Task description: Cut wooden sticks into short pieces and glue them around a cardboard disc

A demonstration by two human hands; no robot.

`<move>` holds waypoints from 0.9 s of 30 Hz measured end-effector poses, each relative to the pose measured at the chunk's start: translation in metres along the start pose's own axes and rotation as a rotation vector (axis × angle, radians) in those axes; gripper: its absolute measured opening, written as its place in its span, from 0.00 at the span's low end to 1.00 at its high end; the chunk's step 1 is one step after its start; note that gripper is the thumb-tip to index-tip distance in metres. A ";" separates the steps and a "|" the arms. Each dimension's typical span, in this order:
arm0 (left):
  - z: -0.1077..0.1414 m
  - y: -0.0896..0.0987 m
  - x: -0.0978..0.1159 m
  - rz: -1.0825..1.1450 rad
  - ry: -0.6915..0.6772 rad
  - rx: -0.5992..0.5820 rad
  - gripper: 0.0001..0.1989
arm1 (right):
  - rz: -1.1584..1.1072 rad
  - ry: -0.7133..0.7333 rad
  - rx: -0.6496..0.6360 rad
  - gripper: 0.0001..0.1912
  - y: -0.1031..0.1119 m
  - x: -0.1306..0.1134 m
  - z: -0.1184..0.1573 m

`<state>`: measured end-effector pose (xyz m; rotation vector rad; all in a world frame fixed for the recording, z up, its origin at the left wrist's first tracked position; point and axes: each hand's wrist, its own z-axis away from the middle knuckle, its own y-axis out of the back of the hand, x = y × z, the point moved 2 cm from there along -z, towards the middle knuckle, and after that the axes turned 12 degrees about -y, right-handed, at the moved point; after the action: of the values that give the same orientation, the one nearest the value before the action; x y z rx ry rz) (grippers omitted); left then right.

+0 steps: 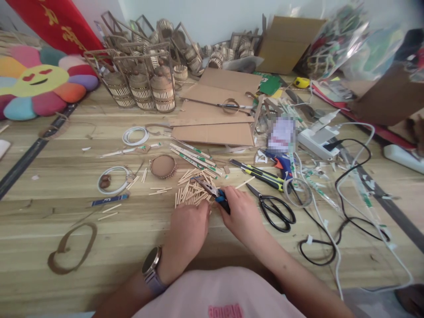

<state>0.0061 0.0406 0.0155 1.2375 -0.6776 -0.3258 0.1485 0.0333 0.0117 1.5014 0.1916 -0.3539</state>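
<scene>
My right hand (243, 214) is wrapped round the blue and black handles of a pair of pliers (212, 191), whose jaws point up and left over a pile of short wooden sticks (187, 193). Close beside it, my left hand (188, 226), a watch on its wrist, is closed at the near edge of the pile. Its fingertips are mostly hidden, so what they grip does not show. Just beyond the pile sits a shallow round brown tray (163, 166). Scissors (276, 210) with black handles lie right of my right hand, below a yellow and black utility knife (260, 174).
Cardboard sheets (213, 132) lie farther back, before small lidded basket models (141, 90). A power strip (319, 139) and looping cables (338, 251) spread over the right side. Coils of white cord (114, 179) and a brown strip (89, 256) lie at left.
</scene>
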 end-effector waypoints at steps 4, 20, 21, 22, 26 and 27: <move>0.001 -0.001 0.000 0.013 0.015 0.023 0.17 | 0.008 0.001 0.014 0.06 -0.001 0.000 0.000; 0.002 0.001 -0.004 0.229 -0.006 0.123 0.15 | -0.196 0.005 -0.043 0.05 0.008 0.000 -0.009; 0.002 0.004 -0.007 0.365 -0.036 0.125 0.15 | -0.296 0.021 -0.097 0.05 0.013 0.005 -0.011; 0.003 0.006 -0.010 0.536 -0.069 0.112 0.15 | -0.399 0.036 -0.162 0.04 0.018 0.010 -0.013; 0.003 0.008 -0.018 1.215 -0.042 0.096 0.18 | -0.675 0.043 -0.301 0.07 0.040 0.024 -0.014; 0.002 0.006 -0.019 1.318 0.019 0.141 0.18 | -0.691 0.034 -0.290 0.08 0.043 0.024 -0.013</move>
<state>-0.0105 0.0520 0.0158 0.6983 -1.3502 0.8329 0.1866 0.0448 0.0433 1.1182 0.7636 -0.8132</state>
